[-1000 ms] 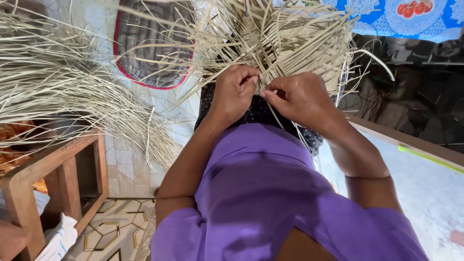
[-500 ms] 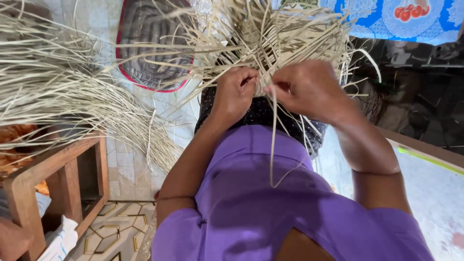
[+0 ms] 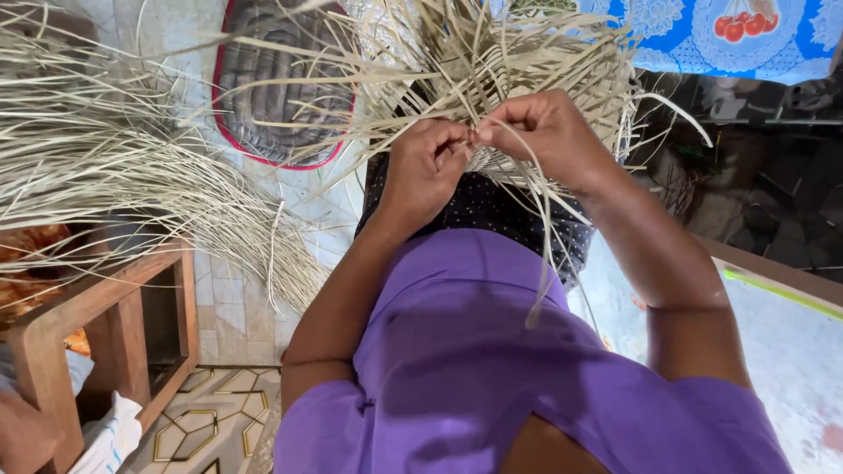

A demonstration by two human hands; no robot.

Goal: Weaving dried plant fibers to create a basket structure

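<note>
Honestly looks mid-weave: left hand (image 3: 426,171) and right hand (image 3: 549,136) each have their grip pinched shut on pale dry straw strands (image 3: 536,219) at the half-woven straw mat (image 3: 492,61) edge, and tightening probably needs a firm pull.

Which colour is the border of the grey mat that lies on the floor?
The mat has a red border, shown in the head view.

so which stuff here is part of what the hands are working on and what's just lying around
In hand: left hand, right hand, woven straw piece, loose strand.
Lying about: straw bundle, grey mat, wooden stool, blue cloth.
</note>
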